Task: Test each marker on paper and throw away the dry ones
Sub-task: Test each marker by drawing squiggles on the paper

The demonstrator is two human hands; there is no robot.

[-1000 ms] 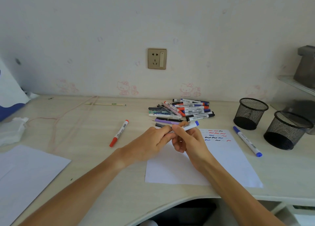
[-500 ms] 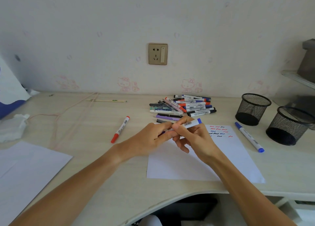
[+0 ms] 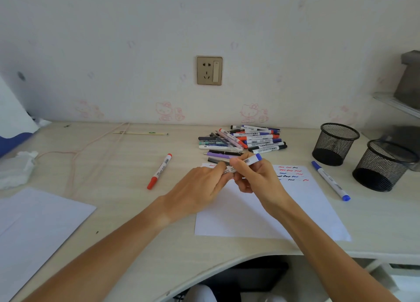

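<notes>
Both hands hold one white marker with a blue end (image 3: 251, 160) above the top of the test paper (image 3: 261, 213). My right hand (image 3: 256, 178) grips its barrel near the blue end; my left hand (image 3: 202, 188) pinches the other end, which its fingers hide. The paper carries red, blue and black squiggles (image 3: 291, 173) at its upper right. A pile of several markers and pens (image 3: 243, 142) lies just behind the hands.
A red marker (image 3: 159, 171) lies left of the paper and a blue marker (image 3: 330, 180) to its right. Two black mesh cups (image 3: 335, 143) (image 3: 384, 165) stand at the far right. More white sheets (image 3: 34, 229), crumpled tissue (image 3: 17, 169) and a pink cord (image 3: 86, 151) lie at the left.
Both hands have stayed together on the marker and shifted slightly; the view has tilted a little. The marker's blue end points up and right as before.
</notes>
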